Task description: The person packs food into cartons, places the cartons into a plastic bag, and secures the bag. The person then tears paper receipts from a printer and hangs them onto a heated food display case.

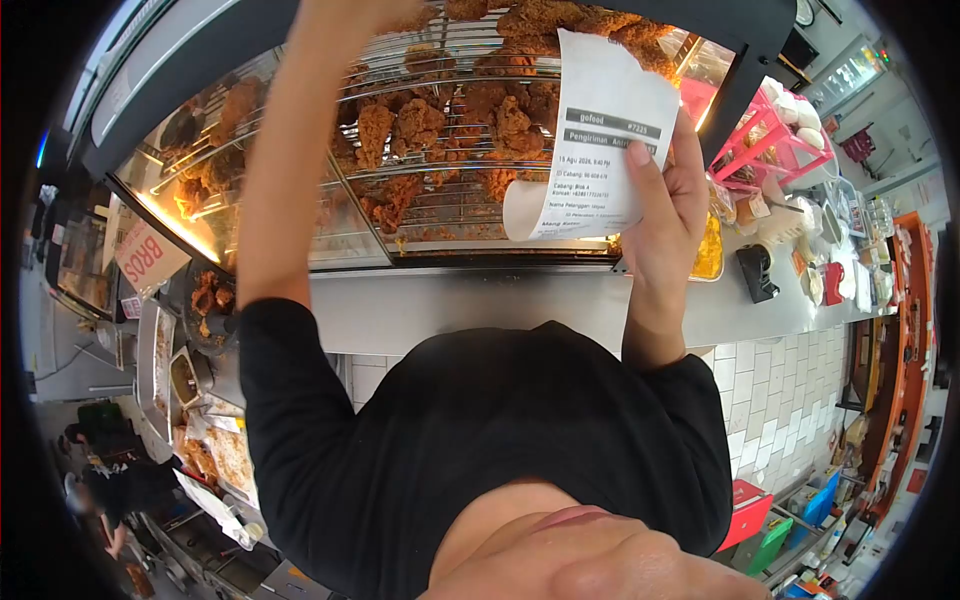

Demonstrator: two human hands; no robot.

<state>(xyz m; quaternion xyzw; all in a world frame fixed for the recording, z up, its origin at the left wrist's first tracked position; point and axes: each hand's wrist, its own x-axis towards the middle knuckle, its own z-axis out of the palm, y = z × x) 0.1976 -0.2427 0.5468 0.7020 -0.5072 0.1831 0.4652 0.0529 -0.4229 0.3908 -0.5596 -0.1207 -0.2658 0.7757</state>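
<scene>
My right hand (665, 200) pinches a printed white receipt (610, 130), with the thumb on its front. The receipt's lower left corner curls up, and its header reads "gofood". My left arm reaches up across the glass display case, and only the base of my left hand (365, 12) shows at the top edge; its fingers are out of view. Behind the receipt, several pieces of fried chicken (418, 122) lie on the wire racks (450, 75) of the lit case.
A steel counter (470, 295) runs below the case. At right are a pink basket (770, 135), a yellow-filled tray (709, 250) and a black tape dispenser (757, 272). Metal trays (160, 370) and more fried chicken stand at left. Another person (110, 490) is at lower left.
</scene>
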